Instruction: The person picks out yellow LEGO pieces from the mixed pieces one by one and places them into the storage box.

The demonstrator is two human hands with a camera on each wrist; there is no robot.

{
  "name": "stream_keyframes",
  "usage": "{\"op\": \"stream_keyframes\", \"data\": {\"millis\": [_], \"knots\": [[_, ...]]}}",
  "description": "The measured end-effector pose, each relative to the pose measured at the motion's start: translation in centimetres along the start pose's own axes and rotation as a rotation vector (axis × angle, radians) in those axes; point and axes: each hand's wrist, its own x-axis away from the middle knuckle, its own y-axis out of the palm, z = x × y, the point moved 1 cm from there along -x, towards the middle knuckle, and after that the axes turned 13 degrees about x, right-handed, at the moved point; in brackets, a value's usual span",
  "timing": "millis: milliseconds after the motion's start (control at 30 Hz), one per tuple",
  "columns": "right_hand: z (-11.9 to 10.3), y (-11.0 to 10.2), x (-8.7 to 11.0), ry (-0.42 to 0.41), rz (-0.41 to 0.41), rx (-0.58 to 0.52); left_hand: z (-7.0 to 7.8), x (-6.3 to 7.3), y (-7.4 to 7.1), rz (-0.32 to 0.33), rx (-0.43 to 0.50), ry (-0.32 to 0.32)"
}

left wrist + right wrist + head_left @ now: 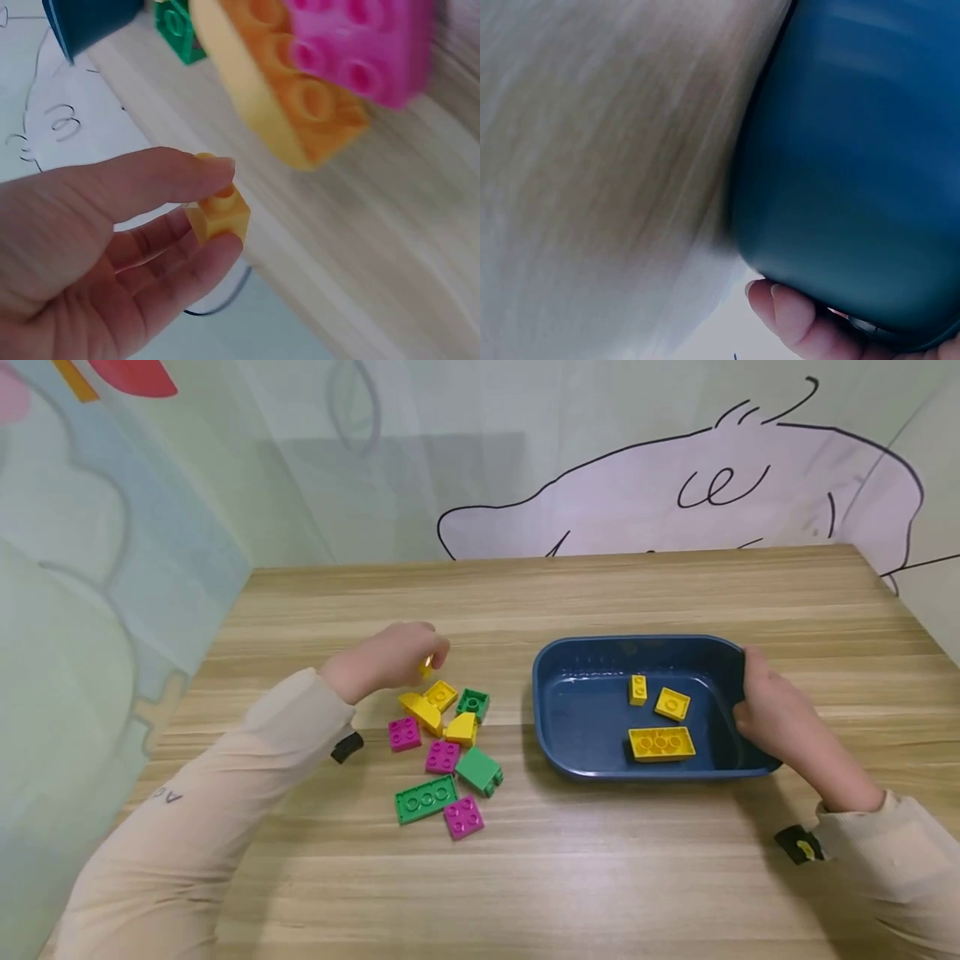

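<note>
Between thumb and fingers, my left hand (390, 656) pinches a small yellow toy brick (219, 214), just beyond a loose pile of bricks. That pile has yellow bricks (441, 695), magenta bricks (442, 757) and green bricks (426, 799). To the right sits a dark blue plastic tub (585, 727), and my right hand (780, 714) grips its right end at the rim. Inside the tub lie a long yellow brick (662, 744), a square yellow one (672, 703) and a small narrow yellow one (637, 690). In the right wrist view, fingers (795, 315) curl along the tub's edge.
Everything stands on a wood-grain table (525, 877). Behind its far edge rises a wall (390, 502) with a line-drawn cartoon figure. A black wrist strap piece (347, 747) shows by the left sleeve, another (799, 845) by the right sleeve.
</note>
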Motion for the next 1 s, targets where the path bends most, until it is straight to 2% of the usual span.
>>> {"op": "stream_keyframes", "data": {"millis": [567, 1000], "knots": [[0.0, 0.1, 0.0, 0.031, -0.038, 0.001, 6.1, -4.1, -1.5, -0.094, -0.076, 0.056], [-0.2, 0.0, 0.0, 0.033, -0.055, -0.009, 9.4, -6.1, -1.9, -0.17, -0.115, 0.049]]}}
